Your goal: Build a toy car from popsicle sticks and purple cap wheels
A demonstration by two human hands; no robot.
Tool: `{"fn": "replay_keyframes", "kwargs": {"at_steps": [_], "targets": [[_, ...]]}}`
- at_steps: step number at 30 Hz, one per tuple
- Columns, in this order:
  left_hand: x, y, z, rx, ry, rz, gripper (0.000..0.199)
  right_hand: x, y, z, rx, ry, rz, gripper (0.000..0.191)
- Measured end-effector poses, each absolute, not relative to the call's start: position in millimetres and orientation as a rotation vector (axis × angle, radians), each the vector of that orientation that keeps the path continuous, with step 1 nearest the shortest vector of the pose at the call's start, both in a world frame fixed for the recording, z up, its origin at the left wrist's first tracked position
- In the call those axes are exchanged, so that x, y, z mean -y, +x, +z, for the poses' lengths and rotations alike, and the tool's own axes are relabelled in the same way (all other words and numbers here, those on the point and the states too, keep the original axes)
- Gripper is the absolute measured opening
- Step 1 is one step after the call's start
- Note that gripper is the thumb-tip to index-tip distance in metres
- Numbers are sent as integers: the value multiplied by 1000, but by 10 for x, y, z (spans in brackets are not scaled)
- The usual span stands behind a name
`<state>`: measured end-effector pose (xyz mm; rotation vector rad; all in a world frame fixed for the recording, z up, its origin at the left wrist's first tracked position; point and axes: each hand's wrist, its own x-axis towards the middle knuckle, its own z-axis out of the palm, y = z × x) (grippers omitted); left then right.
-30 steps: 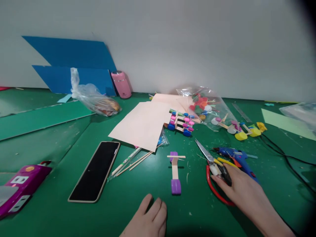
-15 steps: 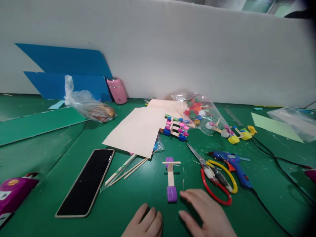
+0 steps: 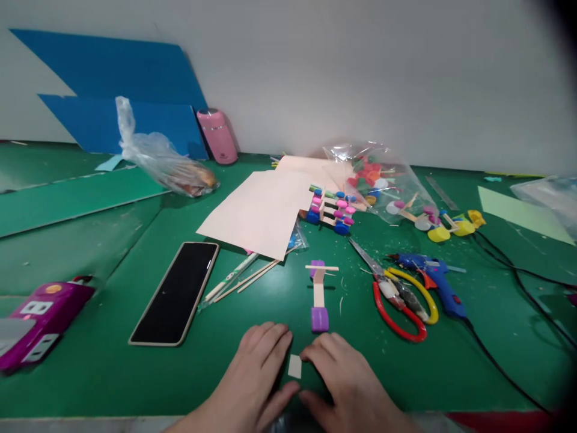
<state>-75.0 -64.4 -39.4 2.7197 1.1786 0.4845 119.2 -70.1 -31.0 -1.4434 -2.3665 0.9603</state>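
Both my hands rest on the green table near its front edge, on either side of a small pale rectangular piece [image 3: 294, 365]. My left hand [image 3: 256, 370] lies open, its thumb apart from the fingers, close to the piece's left side. My right hand [image 3: 345, 376] is also open, with its index fingertip at or touching the piece's right edge. Just beyond them is a little construction of a flat wooden stick [image 3: 319, 294] with a purple block [image 3: 320, 319] at the near end, another purple block at the far end and a thin crosswise stick.
Scissors [image 3: 369, 258] and a blue hot glue gun [image 3: 428, 273] with a cord lie right. A phone [image 3: 175, 294], thin sticks [image 3: 252, 279] and pale paper [image 3: 256, 210] are left. Small colourful stick-and-block assemblies [image 3: 331, 210] and a clear bag [image 3: 401, 180] lie farther back.
The view has tilted down. My left hand has gone from curled to spread flat, and both hands now flank the small pale piece, which did not show before.
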Motion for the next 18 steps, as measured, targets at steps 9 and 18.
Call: {"fn": "replay_keyframes", "kwargs": {"at_steps": [9, 18], "targets": [[612, -826, -637, -1189, 2787, 562, 46, 638, 955, -462, 2598, -1494, 372, 21], [647, -758, -708, -1314, 2584, 682, 38, 670, 944, -688, 2400, -1329, 29, 17]]}}
